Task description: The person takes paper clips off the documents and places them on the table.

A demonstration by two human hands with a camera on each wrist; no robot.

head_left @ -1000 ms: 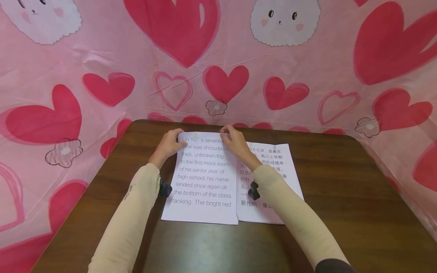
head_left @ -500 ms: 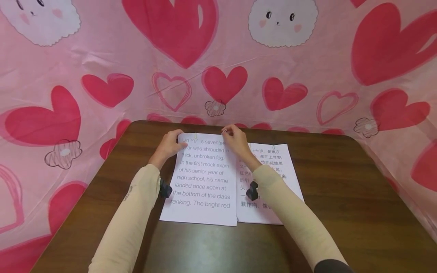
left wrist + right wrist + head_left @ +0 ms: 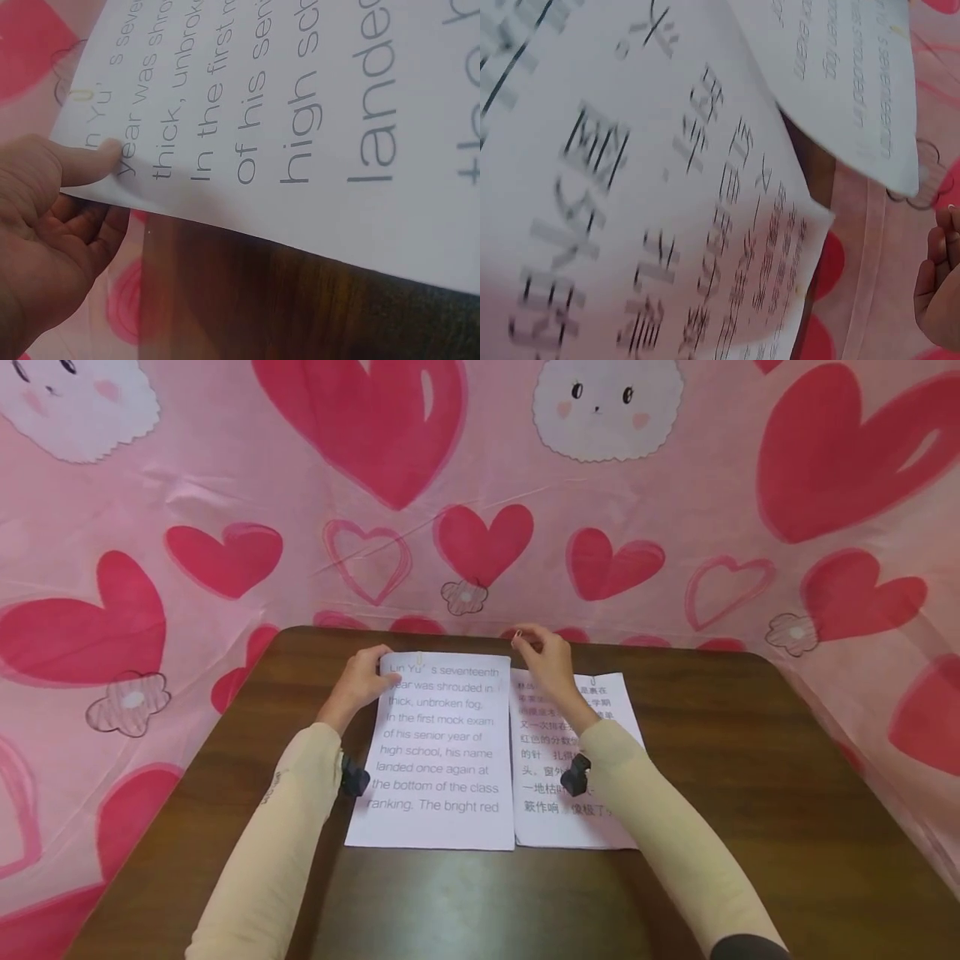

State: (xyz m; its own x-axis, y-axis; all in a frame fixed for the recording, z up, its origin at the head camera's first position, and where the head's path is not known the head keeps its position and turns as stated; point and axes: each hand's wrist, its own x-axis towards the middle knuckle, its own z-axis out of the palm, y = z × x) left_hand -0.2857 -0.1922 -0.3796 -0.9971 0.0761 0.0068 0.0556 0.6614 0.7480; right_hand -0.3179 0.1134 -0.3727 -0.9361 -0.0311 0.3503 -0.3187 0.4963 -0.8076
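The right hand (image 3: pixel 551 660) has moved up and rightward, away from the top right corner of the English page (image 3: pixel 438 756); its thumb and fingertips pinch a small pale clip (image 3: pixel 517 636), blurred; the left hand (image 3: pixel 358 681) grips that page's upper left edge, thumb on top, fingers beneath; the page is on the brown table (image 3: pixel 750 793), a yellowish clip (image 3: pixel 419 657) at its top, just beside the Chinese page (image 3: pixel 547 828), partly hidden by the right forearm (image 3: pixel 660 810).
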